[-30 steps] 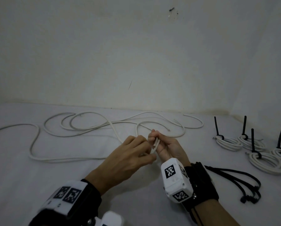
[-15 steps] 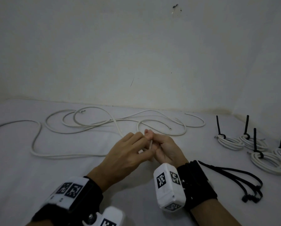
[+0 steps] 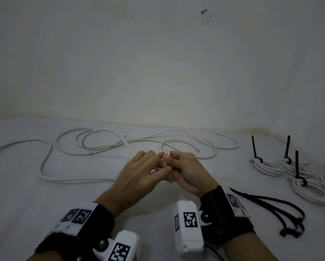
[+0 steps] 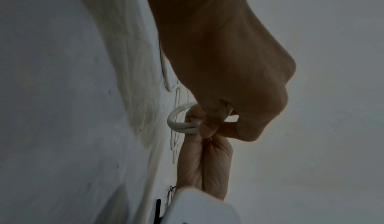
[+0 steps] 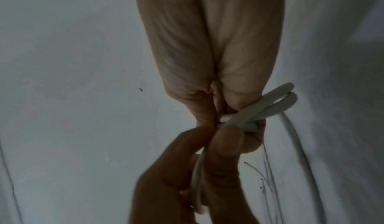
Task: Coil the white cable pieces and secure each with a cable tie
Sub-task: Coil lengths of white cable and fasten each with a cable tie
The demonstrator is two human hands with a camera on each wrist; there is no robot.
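Both hands meet over the middle of the white table. My right hand [image 3: 170, 160] pinches a small coil of white cable [image 3: 167, 150] between thumb and fingers, and two loops [image 5: 278, 102] stick out beside its fingers. My left hand [image 3: 157, 166] grips the same cable; its thumb [image 5: 226, 143] presses on the coil and the free strand [image 5: 197, 176] runs through its palm. In the left wrist view the coil [image 4: 179, 120] shows under my curled left fingers [image 4: 209, 117]. The cable's loose length [image 3: 127, 146] trails away behind the hands.
More loose white cable [image 3: 44, 166] sprawls over the left and far side of the table. Several coiled bundles [image 3: 267, 166] tied with black cable ties stand at the right. Loose black cable ties [image 3: 274, 210] lie beside my right wrist. A wall runs close behind.
The hands have stayed together on the small coil, and my right wrist has turned. The loose cable behind them has shifted on the table.
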